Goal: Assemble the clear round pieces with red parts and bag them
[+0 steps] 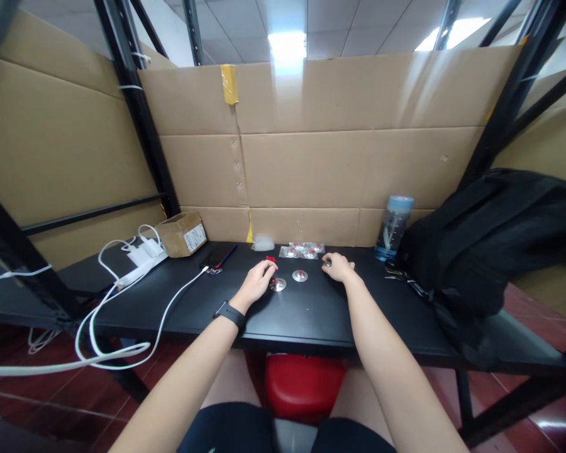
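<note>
On the black table, my left hand (258, 281) curls beside a round silvery disc (278, 285), its fingertips at or just over the disc's left edge. A small red item (270, 258) lies just beyond those fingertips. A second disc with a red mark (300, 275) rests between my two hands. To the right, my right hand (338, 267) has its fingers closed around a small dark or metallic object, mostly hidden. Several clear packets with silvery and red contents (302, 250) lie behind the discs, near the cardboard wall.
A blue-lidded bottle (394, 228) and a black backpack (481, 239) stand at the right. At the left are a cardboard box (182, 234), a power strip (141, 267) with white cables, and a dark phone (212, 258). Cardboard walls (311, 163) enclose the table.
</note>
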